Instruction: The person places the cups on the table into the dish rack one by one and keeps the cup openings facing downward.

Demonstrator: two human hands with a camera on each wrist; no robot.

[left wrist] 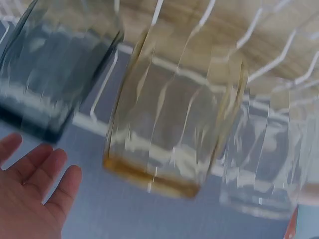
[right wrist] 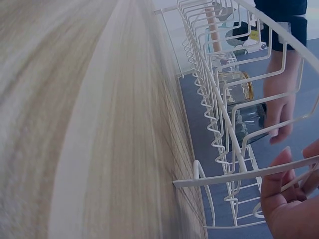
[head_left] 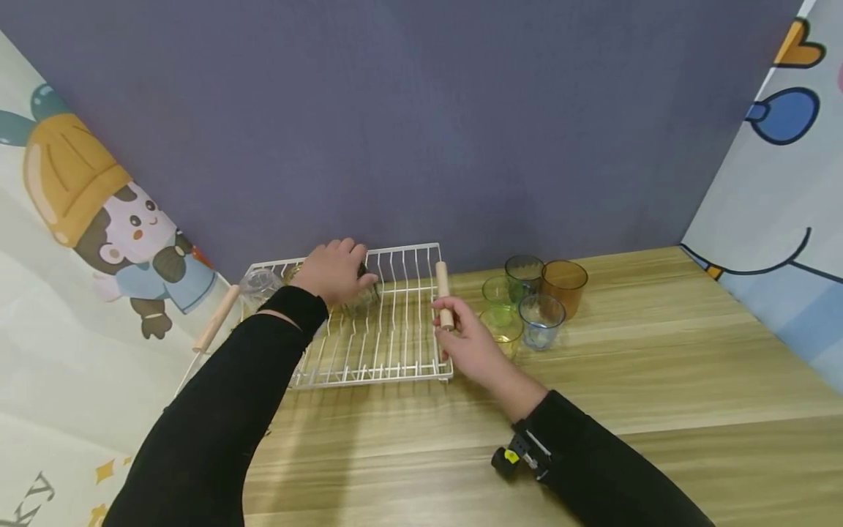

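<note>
A white wire dish rack (head_left: 369, 379) with wooden handles stands on the table. Inside it, three glasses sit bottoms up: a clear glass (left wrist: 259, 159), an amber-tinted glass (left wrist: 174, 109) and a dark blue-grey glass (left wrist: 55, 69). My left hand (head_left: 332, 272) is over the dark glass, its fingers (left wrist: 59, 172) loosely extended beside the base; whether they touch it I cannot tell. At the rack's right end, my right hand (head_left: 469, 344) holds the near part of the wooden handle (head_left: 443, 282), fingers bent around it.
Right of the rack stand several upright glasses: dark green (head_left: 525, 272), amber (head_left: 568, 285), light green (head_left: 498, 290), blue (head_left: 542, 322) and yellow (head_left: 503, 328). A blue-grey panel (head_left: 421, 146) rises behind; printed sheets flank the wooden table (head_left: 645, 329).
</note>
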